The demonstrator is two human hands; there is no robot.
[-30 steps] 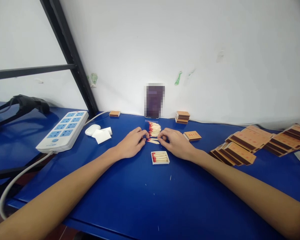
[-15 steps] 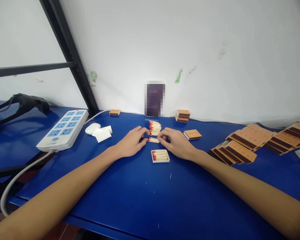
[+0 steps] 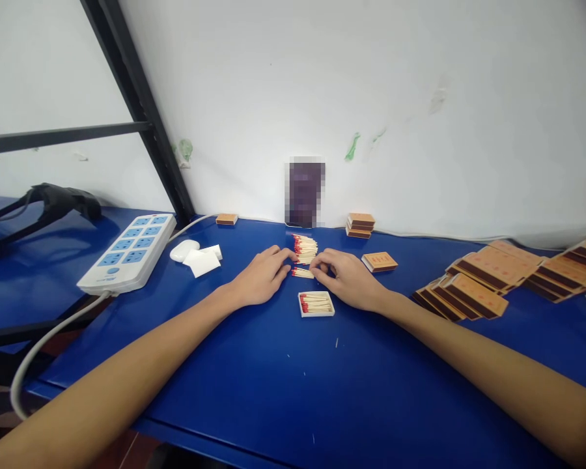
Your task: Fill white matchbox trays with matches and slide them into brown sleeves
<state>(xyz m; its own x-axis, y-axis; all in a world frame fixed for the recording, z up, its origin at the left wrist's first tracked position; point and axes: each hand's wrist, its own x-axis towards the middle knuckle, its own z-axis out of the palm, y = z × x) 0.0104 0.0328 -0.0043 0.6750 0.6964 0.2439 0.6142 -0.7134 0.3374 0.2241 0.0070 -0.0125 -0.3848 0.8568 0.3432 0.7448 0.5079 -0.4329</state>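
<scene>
A pile of red-tipped matches (image 3: 305,249) lies on the blue table, with a small separate group of matches (image 3: 303,273) just in front of it. My left hand (image 3: 264,276) rests at the red heads, thumb and forefinger apart at the left side of the matches. At the other end, my right hand (image 3: 346,277) has its thumb and forefinger at the stick ends of the small group; whether it grips any is too small to tell. Nearer to me sits a white matchbox tray (image 3: 316,313) holding several matches.
Closed matchboxes stand at the back (image 3: 360,225), back left (image 3: 226,219) and right of my hand (image 3: 379,262). Many flat matchbox sleeves (image 3: 478,286) spread at right. A power strip (image 3: 129,254), white case (image 3: 184,250) and papers (image 3: 202,262) lie left.
The whole view has shifted slightly, so things appear a little further right. My left thumb has moved slightly closer to the match heads; otherwise the hands hold nearly the same places.
</scene>
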